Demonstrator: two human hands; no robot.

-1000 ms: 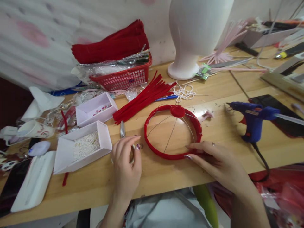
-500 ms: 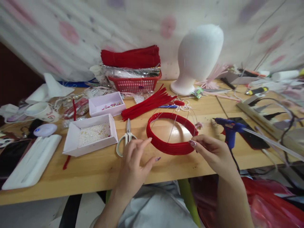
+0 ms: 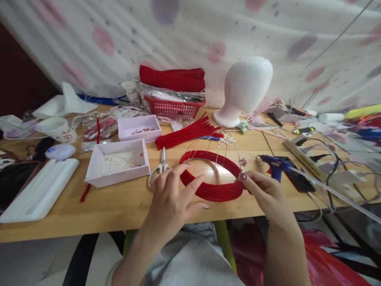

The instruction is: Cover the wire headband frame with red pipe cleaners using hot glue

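A ring-shaped red headpiece band with thin wires arching over its top is held just above the table in front of me. My right hand pinches its right side between thumb and fingers. At the left side of the ring, my left hand has its fingers spread, the fingertips over or against the red band; whether they press on it I cannot tell. White-handled scissors lie just behind my left hand, their handles partly hidden by it. Behind the ring is a bundle of red pipe cleaners.
White boxes hold pearl beads and pink gems. A red basket and a white foam head stand at the back. To the right are a blue glue gun, a phone and a power strip with cables.
My view has shifted, so the table things sit differently in the picture. My left hand has moved further over the ring's left side, fingers spreading. My right hand keeps its pinch.
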